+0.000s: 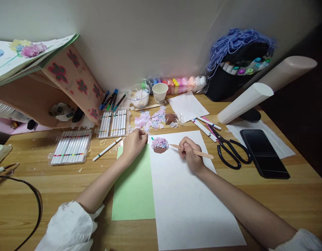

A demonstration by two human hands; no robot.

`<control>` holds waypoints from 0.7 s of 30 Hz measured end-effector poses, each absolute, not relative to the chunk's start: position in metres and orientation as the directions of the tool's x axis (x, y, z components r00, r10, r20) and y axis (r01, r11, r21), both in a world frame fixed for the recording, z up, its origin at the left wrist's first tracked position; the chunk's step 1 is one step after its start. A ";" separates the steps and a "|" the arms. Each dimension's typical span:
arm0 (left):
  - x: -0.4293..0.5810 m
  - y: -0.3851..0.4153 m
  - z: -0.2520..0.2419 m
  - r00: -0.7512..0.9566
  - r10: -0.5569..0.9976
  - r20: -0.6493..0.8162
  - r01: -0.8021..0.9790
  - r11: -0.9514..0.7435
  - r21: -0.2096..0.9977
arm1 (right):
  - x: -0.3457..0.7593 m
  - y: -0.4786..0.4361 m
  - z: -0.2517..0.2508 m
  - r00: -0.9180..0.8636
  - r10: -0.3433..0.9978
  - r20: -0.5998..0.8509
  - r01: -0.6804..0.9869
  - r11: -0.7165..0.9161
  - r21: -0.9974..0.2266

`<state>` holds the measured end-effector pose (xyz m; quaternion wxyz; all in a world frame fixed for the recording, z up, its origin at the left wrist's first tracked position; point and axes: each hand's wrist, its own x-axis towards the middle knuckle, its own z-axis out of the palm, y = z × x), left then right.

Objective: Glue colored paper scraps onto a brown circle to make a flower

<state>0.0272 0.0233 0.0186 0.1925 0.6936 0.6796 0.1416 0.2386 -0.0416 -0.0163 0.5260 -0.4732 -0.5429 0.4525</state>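
My right hand is closed around a wooden craft stick, whose thin tip points left at a small flower-like patch on a white sheet. Crumpled pink and lilac paper bits form the top of that patch, and brown clay its lower part. My left hand rests over the top of a green sheet, its fingers pinched together; whatever they hold is too small to make out. Just beyond it lie loose torn paper scraps and a wrapped brown clay lump.
Marker cases and a loose marker lie left. Behind are a paper cup, a bowl of scraps and colored clay packs. Scissors, a phone and a white tube are right.
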 end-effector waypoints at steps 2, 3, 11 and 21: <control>0.030 0.025 0.016 0.044 0.998 -0.049 0.894 -0.017 0.448 | 0.239 -0.042 -0.016 0.001 0.990 0.139 0.041 0.139 -0.990; 0.030 0.025 0.016 0.048 0.998 -0.046 0.895 -0.023 0.446 | 0.239 -0.042 -0.016 0.003 0.991 0.136 0.045 0.136 -0.990; 0.020 0.020 0.031 0.011 1.000 -0.029 0.860 0.005 0.510 | 0.240 -0.042 -0.015 0.005 0.989 0.149 0.055 0.148 -0.987; 0.056 -0.020 0.031 0.267 0.958 -0.109 0.730 -0.127 0.671 | 0.241 -0.045 -0.017 0.011 0.982 0.187 0.143 0.183 -0.973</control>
